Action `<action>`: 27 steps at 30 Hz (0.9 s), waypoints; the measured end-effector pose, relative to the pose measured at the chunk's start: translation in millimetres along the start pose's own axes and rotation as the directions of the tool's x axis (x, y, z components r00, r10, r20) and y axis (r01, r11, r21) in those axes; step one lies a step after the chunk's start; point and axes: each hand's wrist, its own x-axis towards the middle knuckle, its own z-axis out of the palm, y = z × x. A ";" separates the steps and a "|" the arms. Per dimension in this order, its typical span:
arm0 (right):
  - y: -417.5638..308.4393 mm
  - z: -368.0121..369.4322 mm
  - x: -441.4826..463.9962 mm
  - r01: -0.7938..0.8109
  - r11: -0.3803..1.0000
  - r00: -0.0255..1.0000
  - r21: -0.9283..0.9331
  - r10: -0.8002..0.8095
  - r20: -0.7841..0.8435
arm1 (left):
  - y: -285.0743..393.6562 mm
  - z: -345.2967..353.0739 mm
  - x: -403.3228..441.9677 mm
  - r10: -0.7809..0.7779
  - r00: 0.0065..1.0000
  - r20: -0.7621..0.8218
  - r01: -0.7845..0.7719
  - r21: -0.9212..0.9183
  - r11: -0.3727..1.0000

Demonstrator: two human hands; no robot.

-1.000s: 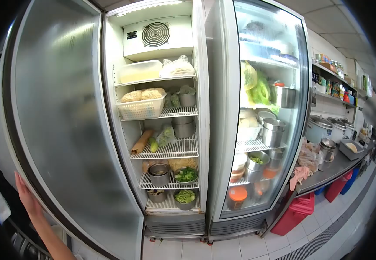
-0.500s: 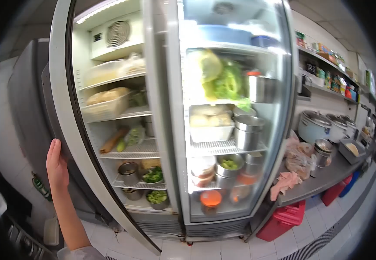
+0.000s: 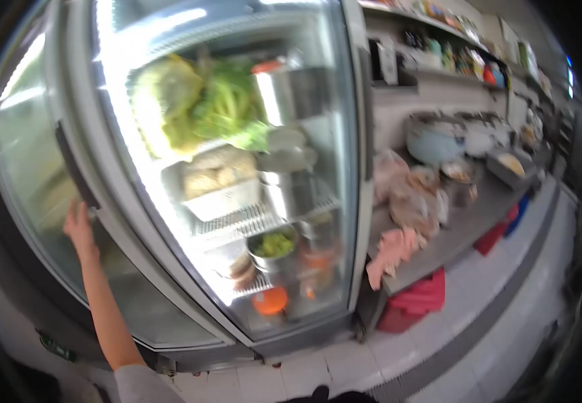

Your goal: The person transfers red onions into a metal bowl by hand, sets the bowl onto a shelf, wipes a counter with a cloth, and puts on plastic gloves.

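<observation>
My left hand is stretched out at the left door of a glass-fronted fridge, near the lower end of its dark handle. Its fingers look extended and hold nothing; blur hides whether they touch the glass. That door now lies across the left compartment, but I cannot tell if it is fully closed. Behind the closed right door sit leafy greens, a white tub of pale food, a metal pot with green pieces and a container with an orange lid. My right hand is out of view.
To the right runs a metal counter with plastic bags, a pink cloth, large lidded cookers and a grey tray. Red bins stand below. Above, shelves carry bottles and packets.
The left fridge door has swung from open to across its compartment, my left hand moving with it. My view has turned to the right and tilted.
</observation>
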 end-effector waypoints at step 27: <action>78.8 -80.1 -88.5 -0.785 0.045 0.388 0.618 0.813 0.434 | 190.3 384.9 -645.1 0.415 -0.095 0.905 -0.336 -0.421 0.842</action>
